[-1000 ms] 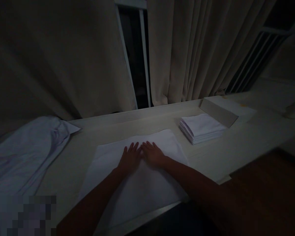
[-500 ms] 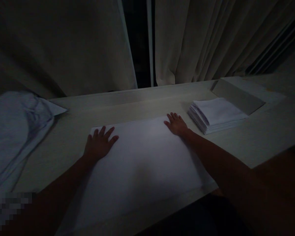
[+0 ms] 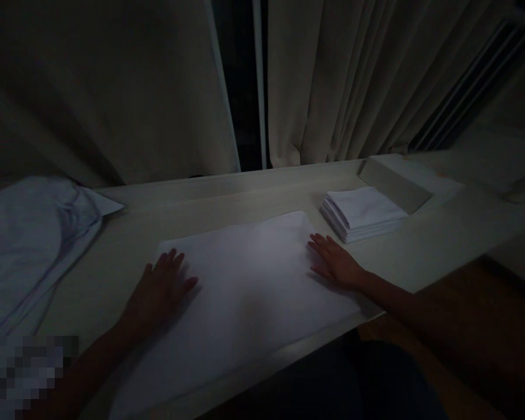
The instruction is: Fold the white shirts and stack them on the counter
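Observation:
A white cloth [image 3: 249, 291] lies spread out flat on the pale table [image 3: 219, 210]. Over its left edge is my left hand [image 3: 160, 291], fingers spread and holding nothing. My right hand [image 3: 336, 262] is at the cloth's right edge, open, with its fingers apart and pointing left. A stack of folded white cloths [image 3: 363, 213] sits just beyond my right hand. Whether either palm presses on the cloth is hard to tell in the dim light.
A large heap of white fabric [image 3: 21, 245] is at the left. Behind the folded stack stands a grey-white board or box [image 3: 394, 184]. Curtains [image 3: 324, 81] hang along the table's far edge. The person's legs [image 3: 376, 373] are below the near edge.
Both hands have come back toward the body from the cloth's far corners, and my right hand has turned to point left. The cloth's far right corner is now uncovered. The view has shifted slightly.

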`<state>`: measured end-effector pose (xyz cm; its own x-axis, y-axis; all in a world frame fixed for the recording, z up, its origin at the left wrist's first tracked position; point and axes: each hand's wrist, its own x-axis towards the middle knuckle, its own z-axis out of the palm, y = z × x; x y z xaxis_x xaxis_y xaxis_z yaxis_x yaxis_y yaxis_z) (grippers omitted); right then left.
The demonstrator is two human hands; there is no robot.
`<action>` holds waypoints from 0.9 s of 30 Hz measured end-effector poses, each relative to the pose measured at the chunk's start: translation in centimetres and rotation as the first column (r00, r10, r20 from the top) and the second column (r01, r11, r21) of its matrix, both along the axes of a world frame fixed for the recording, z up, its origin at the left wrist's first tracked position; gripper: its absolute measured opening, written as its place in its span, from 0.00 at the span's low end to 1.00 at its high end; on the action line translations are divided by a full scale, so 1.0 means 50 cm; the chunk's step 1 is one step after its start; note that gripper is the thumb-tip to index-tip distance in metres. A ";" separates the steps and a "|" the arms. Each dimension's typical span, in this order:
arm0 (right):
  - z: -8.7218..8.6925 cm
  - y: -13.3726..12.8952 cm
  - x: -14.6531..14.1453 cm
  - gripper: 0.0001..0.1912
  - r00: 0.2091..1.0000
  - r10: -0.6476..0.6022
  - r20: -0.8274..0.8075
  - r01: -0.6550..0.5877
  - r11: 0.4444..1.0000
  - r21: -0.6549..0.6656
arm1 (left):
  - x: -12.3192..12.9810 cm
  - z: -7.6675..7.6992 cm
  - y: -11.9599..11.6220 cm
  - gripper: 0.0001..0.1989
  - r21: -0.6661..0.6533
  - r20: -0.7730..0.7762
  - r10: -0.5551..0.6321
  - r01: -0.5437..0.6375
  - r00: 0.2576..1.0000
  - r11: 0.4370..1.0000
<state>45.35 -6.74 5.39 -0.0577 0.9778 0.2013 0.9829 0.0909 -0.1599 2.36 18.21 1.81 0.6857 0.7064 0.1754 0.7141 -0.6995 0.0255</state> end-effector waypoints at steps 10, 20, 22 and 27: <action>-0.077 -0.222 -0.043 0.42 0.997 -0.016 0.077 0.025 0.994 -0.109 | -0.170 -0.080 -0.295 0.48 0.216 -0.018 -0.192 0.191 0.981 0.958; -0.081 -0.285 -0.066 0.43 0.992 0.043 0.115 -0.044 0.999 0.005 | -0.239 -0.091 -0.336 0.49 0.299 0.007 -0.217 0.205 0.976 0.932; -0.085 -0.302 -0.063 0.40 0.985 0.063 0.158 -0.064 0.998 0.001 | -0.253 -0.092 -0.352 0.47 0.309 0.007 -0.226 0.213 0.974 0.927; -0.107 -0.328 -0.043 0.39 0.965 0.068 0.254 -0.082 0.996 0.044 | -0.283 -0.076 -0.399 0.44 0.273 0.068 -0.167 0.142 0.984 0.951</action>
